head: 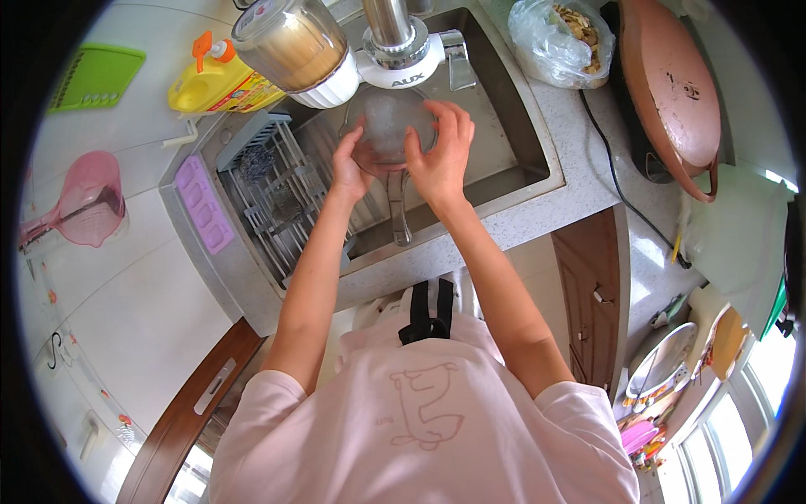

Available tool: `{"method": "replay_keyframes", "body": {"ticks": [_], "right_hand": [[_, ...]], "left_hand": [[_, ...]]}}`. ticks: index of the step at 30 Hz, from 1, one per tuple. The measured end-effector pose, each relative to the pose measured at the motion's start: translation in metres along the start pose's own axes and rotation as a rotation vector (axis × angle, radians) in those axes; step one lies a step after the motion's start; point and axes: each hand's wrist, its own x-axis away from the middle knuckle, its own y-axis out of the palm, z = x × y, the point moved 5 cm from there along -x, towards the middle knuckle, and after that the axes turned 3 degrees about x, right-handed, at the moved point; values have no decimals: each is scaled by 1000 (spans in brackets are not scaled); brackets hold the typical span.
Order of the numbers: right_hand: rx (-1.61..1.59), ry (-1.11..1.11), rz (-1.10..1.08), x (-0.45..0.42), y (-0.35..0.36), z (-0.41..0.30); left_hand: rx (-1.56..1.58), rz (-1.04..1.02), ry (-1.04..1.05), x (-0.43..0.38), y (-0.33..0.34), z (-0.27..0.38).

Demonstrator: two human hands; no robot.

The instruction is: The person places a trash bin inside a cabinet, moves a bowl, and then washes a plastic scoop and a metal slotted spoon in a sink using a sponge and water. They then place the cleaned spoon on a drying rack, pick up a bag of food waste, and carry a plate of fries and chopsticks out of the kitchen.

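Over the sink (497, 126), below the tap, I hold a round, translucent vessel with a long handle (390, 126), perhaps a pan or a scoop. Its handle points back towards me. On its left side rests my left hand (351, 170), with the thumb up at the rim. My right hand (442, 148) grips the right side, fingers curled over the far edge and thumb on the near part. Just above hangs the white and chrome tap filter (403, 66), marked AUX, with a clear canister (296, 47) on its left. Whether water runs cannot be seen.
A metal drying rack (283, 183) with scouring pads spans the sink's left end. Beside it lie a purple moulded tray (204, 205) and a yellow detergent bottle (223, 85). A plastic bag of scraps (560, 44) and a pink lidded electric pan (674, 88) stand right.
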Motion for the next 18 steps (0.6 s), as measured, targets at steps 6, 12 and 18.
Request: {"method": "replay_keyframes", "body": {"ticks": [6, 12, 18], "right_hand": [[-329, 433, -240, -10, -11, 23], [-197, 352, -278, -14, -13, 35], [244, 185, -197, -13, -20, 11]], "left_hand": [[248, -45, -65, -9, 17, -29], [-124, 196, -136, -21, 13, -49], [29, 50, 123, 3, 89, -17]]}}
